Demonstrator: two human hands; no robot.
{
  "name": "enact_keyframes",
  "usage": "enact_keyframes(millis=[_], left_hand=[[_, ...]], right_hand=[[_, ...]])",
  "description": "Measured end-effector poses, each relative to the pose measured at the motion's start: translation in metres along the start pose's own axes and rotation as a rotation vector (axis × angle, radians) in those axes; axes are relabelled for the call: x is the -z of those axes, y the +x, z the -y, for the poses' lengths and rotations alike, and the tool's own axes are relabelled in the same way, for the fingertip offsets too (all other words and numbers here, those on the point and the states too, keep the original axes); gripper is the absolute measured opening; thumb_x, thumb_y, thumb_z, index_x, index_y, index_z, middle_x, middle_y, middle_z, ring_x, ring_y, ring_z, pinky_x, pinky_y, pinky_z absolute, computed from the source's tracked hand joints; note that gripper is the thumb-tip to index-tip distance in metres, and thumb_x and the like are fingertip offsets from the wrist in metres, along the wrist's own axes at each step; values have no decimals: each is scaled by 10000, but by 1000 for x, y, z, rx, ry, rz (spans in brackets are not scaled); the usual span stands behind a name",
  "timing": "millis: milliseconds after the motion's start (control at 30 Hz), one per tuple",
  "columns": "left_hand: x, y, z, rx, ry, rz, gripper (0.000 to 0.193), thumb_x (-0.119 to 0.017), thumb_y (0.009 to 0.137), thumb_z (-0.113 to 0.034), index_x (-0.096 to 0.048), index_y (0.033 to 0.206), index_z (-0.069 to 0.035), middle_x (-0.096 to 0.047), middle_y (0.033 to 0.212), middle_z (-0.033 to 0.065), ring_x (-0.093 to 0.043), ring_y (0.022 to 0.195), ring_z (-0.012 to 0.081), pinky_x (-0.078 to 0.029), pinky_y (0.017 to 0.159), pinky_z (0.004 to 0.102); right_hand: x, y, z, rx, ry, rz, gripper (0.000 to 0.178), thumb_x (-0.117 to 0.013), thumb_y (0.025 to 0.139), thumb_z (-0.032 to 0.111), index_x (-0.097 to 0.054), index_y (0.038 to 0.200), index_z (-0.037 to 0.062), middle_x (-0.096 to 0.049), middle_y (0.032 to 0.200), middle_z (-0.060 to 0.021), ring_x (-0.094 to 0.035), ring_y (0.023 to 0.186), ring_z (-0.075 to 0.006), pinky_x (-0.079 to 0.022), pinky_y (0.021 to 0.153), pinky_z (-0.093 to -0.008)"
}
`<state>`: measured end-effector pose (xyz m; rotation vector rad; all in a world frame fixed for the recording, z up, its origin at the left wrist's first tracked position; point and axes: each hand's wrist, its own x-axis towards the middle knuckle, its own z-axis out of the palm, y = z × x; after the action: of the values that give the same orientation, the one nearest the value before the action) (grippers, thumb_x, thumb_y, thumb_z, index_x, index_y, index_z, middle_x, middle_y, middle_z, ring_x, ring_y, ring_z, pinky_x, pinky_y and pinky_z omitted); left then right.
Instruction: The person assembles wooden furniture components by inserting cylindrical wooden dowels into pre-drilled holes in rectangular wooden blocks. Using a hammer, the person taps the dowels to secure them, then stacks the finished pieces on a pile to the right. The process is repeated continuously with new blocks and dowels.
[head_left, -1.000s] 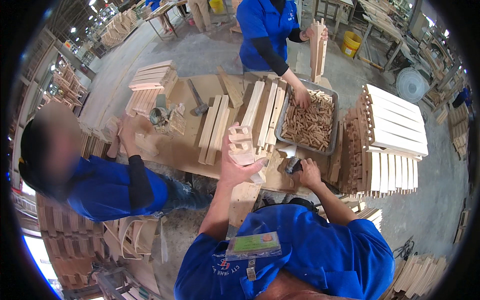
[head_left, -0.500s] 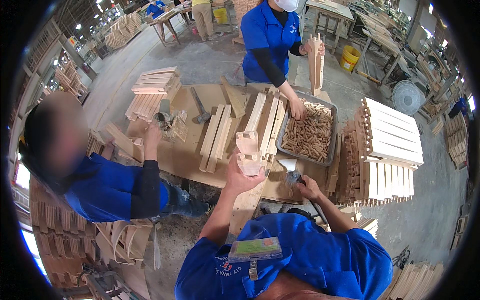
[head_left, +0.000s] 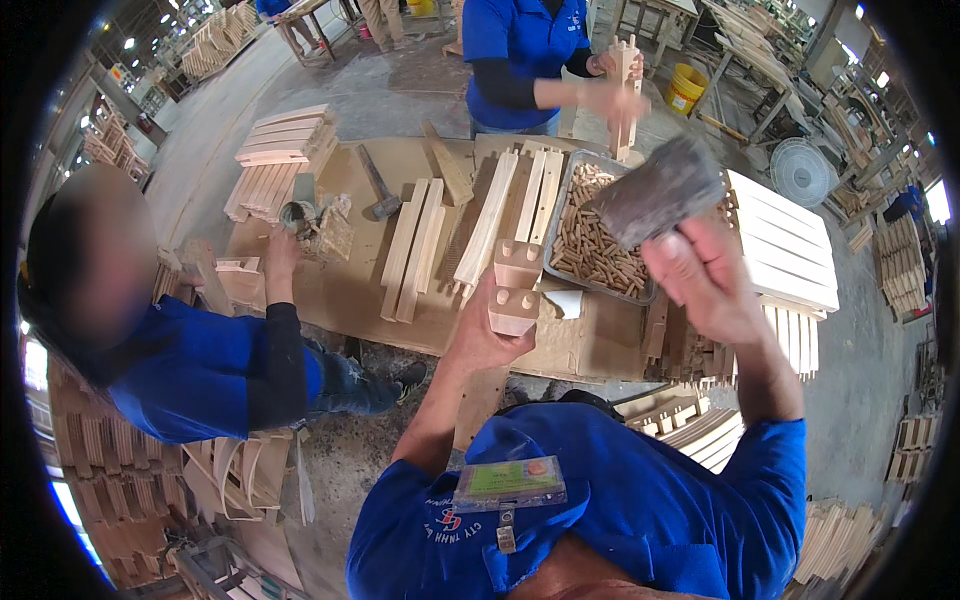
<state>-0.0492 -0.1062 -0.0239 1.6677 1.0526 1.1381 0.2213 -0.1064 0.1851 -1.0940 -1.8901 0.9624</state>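
Where the left co-worker (head_left: 200,370) stands: one hand (head_left: 283,258) reaches to a small grey container (head_left: 299,214), its hold too small to tell.
Left stack (head_left: 280,150): pale slats lie piled on the far left part of the table (head_left: 340,285).
Hammer (head_left: 385,207): it lies beside loose slats (head_left: 410,255).
Left hand (head_left: 484,338): it wraps around two wooden posts (head_left: 514,312), pegged ends up, above the table's near side.
Tray (head_left: 598,283): it holds a heap of dowels (head_left: 588,235).
Far co-worker (head_left: 515,30): both hands are at upright slats (head_left: 626,130), one blurred.
Right hand (head_left: 708,285): raised and slightly blurred, it closes on a dark mallet (head_left: 660,190), whose handle is hidden.
Right stack (head_left: 785,240): layered slats stand beyond the right hand.
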Motion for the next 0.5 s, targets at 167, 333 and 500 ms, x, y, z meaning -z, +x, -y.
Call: enact_keyframes(millis=[167, 333, 500], left_hand=[[-2, 2, 2, 7, -5, -8, 853, -813, 724, -124, -437, 1485, -48, -646, 1229, 139, -671, 1079, 256, -546, 946, 373], [-4, 0, -2, -46, 17, -45, 834, -808, 733, -142, -443, 1478, -51, -645, 1215, 153, -676, 1079, 277, -553, 927, 384], [-3, -1, 8, -32, 1, -54, 783, -800, 733, -138, -468, 1436, -49, -646, 1189, 169, -677, 1045, 297, -554, 900, 396]], right_hand=[[-13, 25, 34, 284, -384, -21, 259, -593, 1087, 234, -593, 981, -3, -591, 731, -144, -607, 669, -303, -482, 626, -417], [-15, 34, 14, 193, -396, 239, 264, -637, 1051, 228, -578, 956, -11, -595, 713, -224, -621, 674, -450, -497, 629, -499], [-6, 59, 69, 251, -241, -82, 338, -596, 1084, 281, -547, 903, 0, -565, 689, -208, -554, 620, -440, -448, 580, -483]])
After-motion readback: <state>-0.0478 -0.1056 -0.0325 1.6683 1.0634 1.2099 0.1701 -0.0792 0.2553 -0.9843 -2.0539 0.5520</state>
